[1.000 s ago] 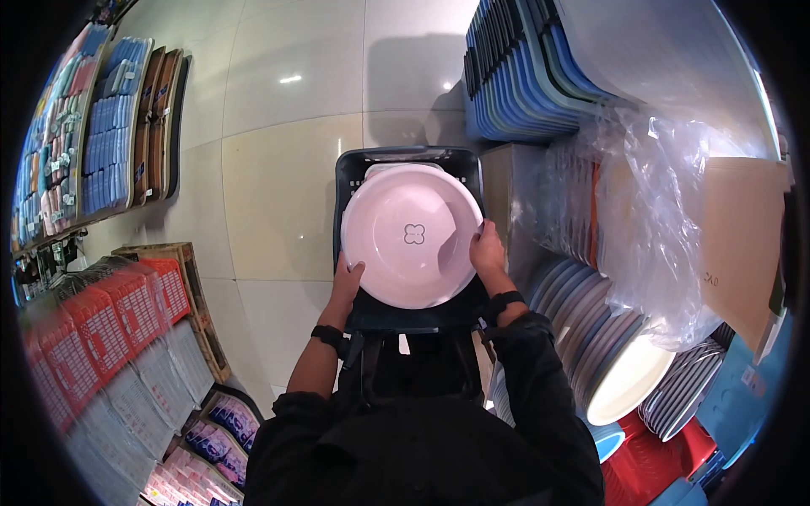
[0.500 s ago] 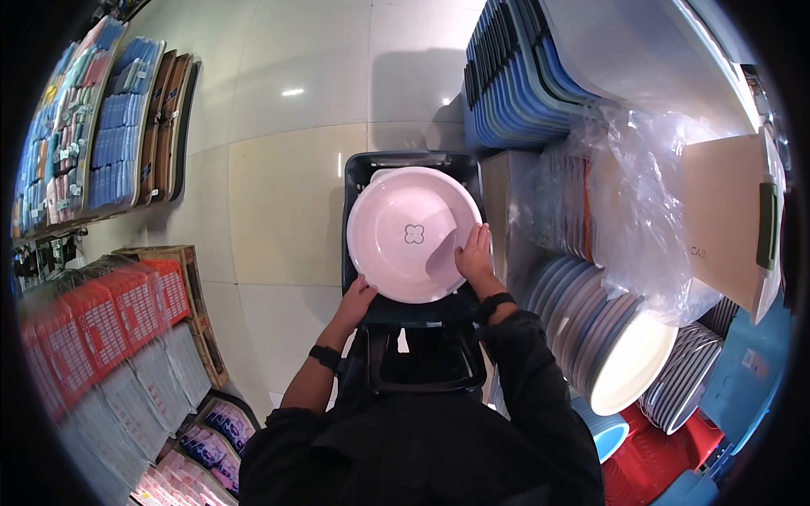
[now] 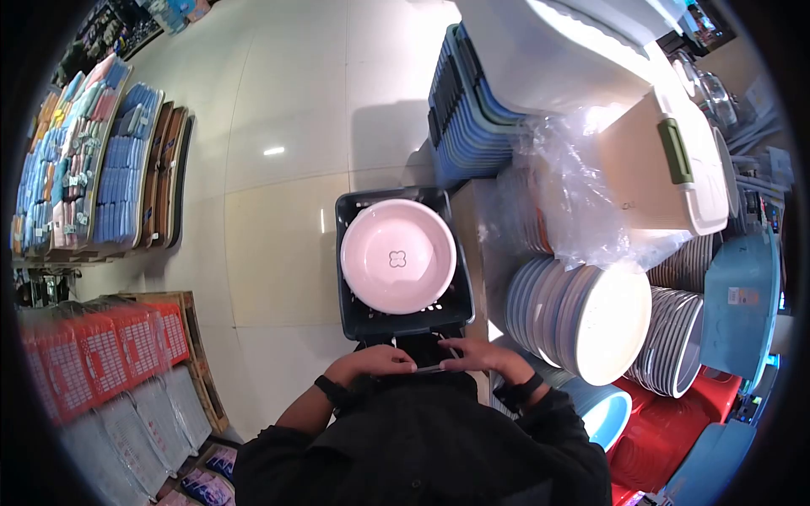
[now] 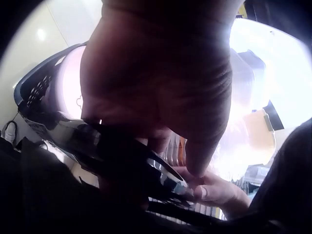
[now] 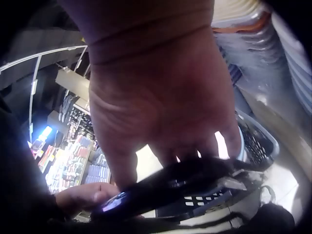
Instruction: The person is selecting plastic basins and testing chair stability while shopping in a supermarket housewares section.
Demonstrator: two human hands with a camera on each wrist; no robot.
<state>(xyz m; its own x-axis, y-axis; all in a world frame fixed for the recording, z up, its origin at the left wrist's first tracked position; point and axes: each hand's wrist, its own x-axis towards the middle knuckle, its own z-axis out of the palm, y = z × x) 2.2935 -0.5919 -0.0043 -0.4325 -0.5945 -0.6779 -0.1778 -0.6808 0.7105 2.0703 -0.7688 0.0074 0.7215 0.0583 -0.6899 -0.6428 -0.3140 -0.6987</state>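
A pink plastic basin (image 3: 371, 253) with a four-lobed dark mark sits in a dark shopping basket (image 3: 407, 327). Close to the body, the basket's black handle (image 3: 429, 369) lies between my hands. My left hand (image 3: 380, 360) grips it from the left, thumb pointing inward. From the other side, my right hand (image 3: 477, 355) holds it too. In the right wrist view, the fingers pass behind the dark handle bar (image 5: 165, 187), which hides their tips. The left wrist view shows the left hand (image 4: 161, 83) large and dark above the bar, with the right thumb nearby.
Stacked round basins (image 3: 612, 325), plastic-wrapped goods (image 3: 574, 194) and a lidded storage box (image 3: 641, 169) crowd the right side. Blue stacked tubs (image 3: 472, 118) stand ahead right. Red crates (image 3: 110, 346) and a towel rack (image 3: 76, 160) line the left, beside tiled floor (image 3: 278, 228).
Both hands have left the basin's rim and come back toward the body onto the basket's handle. The basin stays in the basket. The head view has shifted, showing more on the right.
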